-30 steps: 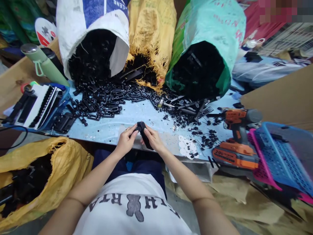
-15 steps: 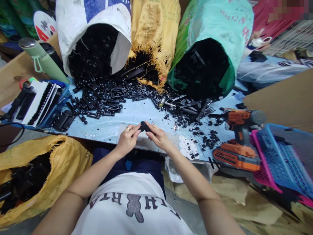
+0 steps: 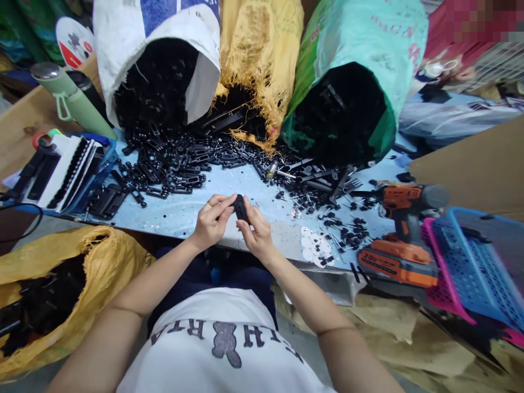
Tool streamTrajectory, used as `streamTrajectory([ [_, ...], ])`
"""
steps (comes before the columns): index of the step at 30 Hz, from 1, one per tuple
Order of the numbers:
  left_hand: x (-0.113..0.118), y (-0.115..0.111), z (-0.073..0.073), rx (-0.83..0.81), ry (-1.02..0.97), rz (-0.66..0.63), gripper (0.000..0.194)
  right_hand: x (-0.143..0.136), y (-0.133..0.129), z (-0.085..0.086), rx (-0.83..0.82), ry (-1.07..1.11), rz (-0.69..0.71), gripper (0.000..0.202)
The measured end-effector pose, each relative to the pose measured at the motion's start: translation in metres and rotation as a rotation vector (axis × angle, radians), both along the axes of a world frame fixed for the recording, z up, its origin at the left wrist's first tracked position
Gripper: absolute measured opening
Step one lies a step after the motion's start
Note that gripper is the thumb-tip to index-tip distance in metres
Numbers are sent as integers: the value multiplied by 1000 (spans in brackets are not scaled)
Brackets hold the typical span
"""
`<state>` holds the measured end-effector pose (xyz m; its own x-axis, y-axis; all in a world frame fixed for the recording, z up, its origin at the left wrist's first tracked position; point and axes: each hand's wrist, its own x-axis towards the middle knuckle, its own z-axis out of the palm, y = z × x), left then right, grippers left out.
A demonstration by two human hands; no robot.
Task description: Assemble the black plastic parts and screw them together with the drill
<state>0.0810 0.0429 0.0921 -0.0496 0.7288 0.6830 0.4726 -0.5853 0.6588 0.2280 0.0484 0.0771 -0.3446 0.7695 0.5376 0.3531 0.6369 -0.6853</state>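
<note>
A small black part [image 3: 240, 208] is held between my two hands above the front edge of the blue table [image 3: 176, 214]. My left hand [image 3: 213, 219] pinches its upper left side with thumb and fingertips. On the other side, my right hand [image 3: 256, 226] grips it between thumb and fingers. Fingers cover much of the part, so its details are hard to make out. Behind the hands lie heaps of black plastic pieces [image 3: 180, 164]. A screwdriver [image 3: 272, 169] rests at the edge of the scattered screws and parts.
An orange cordless drill [image 3: 399, 256] stands right, beside blue [image 3: 475, 262] and pink baskets. White [image 3: 164, 24], yellow [image 3: 257, 49] and green [image 3: 368, 38] sacks line the back. White discs [image 3: 315, 245] lie right of my hands. Another person's hand [image 3: 462, 73] shows at upper right.
The black part has turned from lying crosswise to nearly upright. My right hand has shifted slightly left and its grip has changed; the left hand stays close to the part.
</note>
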Motion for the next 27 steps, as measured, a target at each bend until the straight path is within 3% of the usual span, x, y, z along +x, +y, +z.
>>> streamTrajectory([
  [4, -17, 15, 6, -33, 42, -170, 29, -3, 4, -7, 8, 21, -30, 54],
  [6, -16, 17, 0, -56, 38, -174, 29, -7, 3, -14, -52, 10, -60, 54],
  [10, -6, 7, -27, -207, -7, -14, 31, -11, 3, -27, -194, -103, -43, 55],
  [12, -3, -1, -41, -325, 3, 105, 34, -6, 9, -27, -219, -266, 34, 53],
  [14, -5, -7, -49, -415, 139, 193, 37, 10, 25, -22, -194, -478, 62, 50],
  [16, -9, -7, -51, -429, 421, 103, 45, 36, 53, -12, -157, -638, -109, 49],
  [19, -12, 1, -45, -334, 829, -243, 51, 86, 112, 9, -221, -723, -749, 55],
  [21, -9, 6, -40, -294, 965, -318, 46, 117, 150, 23, -385, -774, -1061, 69],
  [24, -3, 7, -35, -321, 1050, -176, 41, 146, 179, 35, -615, -811, -1116, 90],
  [27, -2, 3, -34, -394, 1090, -43, 36, 153, 170, 35, -557, -770, -1129, 91],
])
